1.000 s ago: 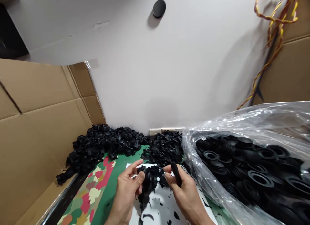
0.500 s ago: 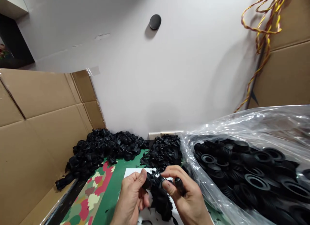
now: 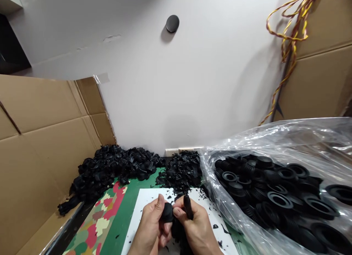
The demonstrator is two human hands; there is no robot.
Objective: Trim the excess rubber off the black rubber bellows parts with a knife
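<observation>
My left hand [image 3: 150,224] is closed round a black ribbed rubber part [image 3: 167,213], its thumb pointing up along the side. Close against it, my right hand [image 3: 196,225] pinches at the part's near edge. A black pen-like tool [image 3: 188,206] is gripped in the right hand, its handle sticking up between the fingers; its working tip is hidden. Below and between the hands lies a dark heap of black rubber scraps [image 3: 180,235], on a white sheet [image 3: 134,220] sprinkled with small black shavings.
A clear plastic bag [image 3: 217,200] full of black rubber bellows [image 3: 280,200] lies at right. Black rubber pieces [image 3: 118,163] are heaped at back left, with shredded scraps [image 3: 183,170] beside them. Cardboard [image 3: 49,152] stands at left; twisted wires [image 3: 293,39] hang at upper right.
My right hand has turned, so the tool handle now points upward beside the part. The rubber part in my left hand shows a rounder face. The view has shifted slightly right.
</observation>
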